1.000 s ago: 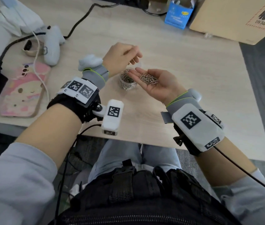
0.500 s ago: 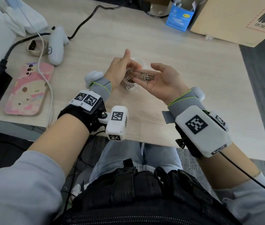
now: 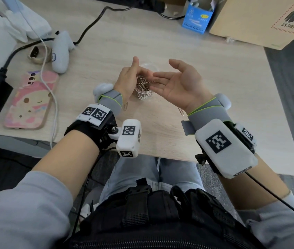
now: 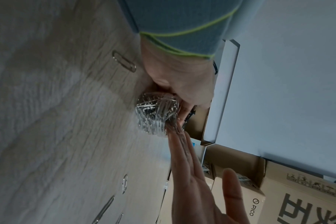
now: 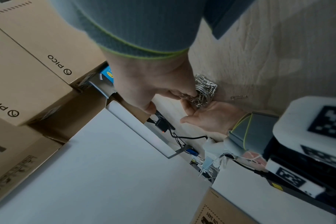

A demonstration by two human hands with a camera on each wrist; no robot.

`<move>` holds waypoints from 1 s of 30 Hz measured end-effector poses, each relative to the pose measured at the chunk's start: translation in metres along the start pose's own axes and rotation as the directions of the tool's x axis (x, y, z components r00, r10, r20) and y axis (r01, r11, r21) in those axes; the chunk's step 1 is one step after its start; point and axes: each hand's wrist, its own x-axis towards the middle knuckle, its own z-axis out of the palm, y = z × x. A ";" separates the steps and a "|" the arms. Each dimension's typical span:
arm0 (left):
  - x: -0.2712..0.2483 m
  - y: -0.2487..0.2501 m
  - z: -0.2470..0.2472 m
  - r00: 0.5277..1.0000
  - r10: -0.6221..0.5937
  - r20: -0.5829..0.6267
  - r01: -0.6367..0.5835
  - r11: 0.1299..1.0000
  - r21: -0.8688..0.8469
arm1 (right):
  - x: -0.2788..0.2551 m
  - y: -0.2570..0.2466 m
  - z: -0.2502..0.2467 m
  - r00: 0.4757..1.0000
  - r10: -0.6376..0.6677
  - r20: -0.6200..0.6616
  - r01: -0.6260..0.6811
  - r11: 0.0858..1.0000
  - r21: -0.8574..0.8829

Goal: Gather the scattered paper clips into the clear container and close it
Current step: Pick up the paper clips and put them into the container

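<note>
On the tabletop [image 3: 187, 56] the cup [image 3: 143, 88] stands between both hands, already heaped with clips. The right hand [image 3: 180, 85], palm up with fingers straight, tips clips over its rim, so it should tilt slowly. The left hand [image 3: 130, 76], fingers curled, seems to pinch clips at the rim, and two stray clips [image 3: 126, 106] lie nearby.

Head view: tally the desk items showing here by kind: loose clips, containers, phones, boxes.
Loose clips: 2
Container: 1
Phone: 1
Boxes: 2
Total: 6
</note>
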 end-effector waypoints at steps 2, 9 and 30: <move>0.000 -0.001 -0.001 1.000 -0.004 0.001 0.004 1.000 0.012 | -0.001 0.001 0.001 1.000 -0.014 0.001 0.014 0.999 -0.042; -0.003 -0.002 -0.005 1.000 -0.011 0.009 0.012 0.997 -0.080 | -0.001 0.004 0.004 0.997 -0.071 0.005 0.071 0.989 -0.129; -0.007 -0.001 -0.028 0.983 0.151 0.106 -0.172 0.958 0.230 | 0.001 0.024 -0.005 0.955 -0.295 0.002 0.221 0.712 -0.667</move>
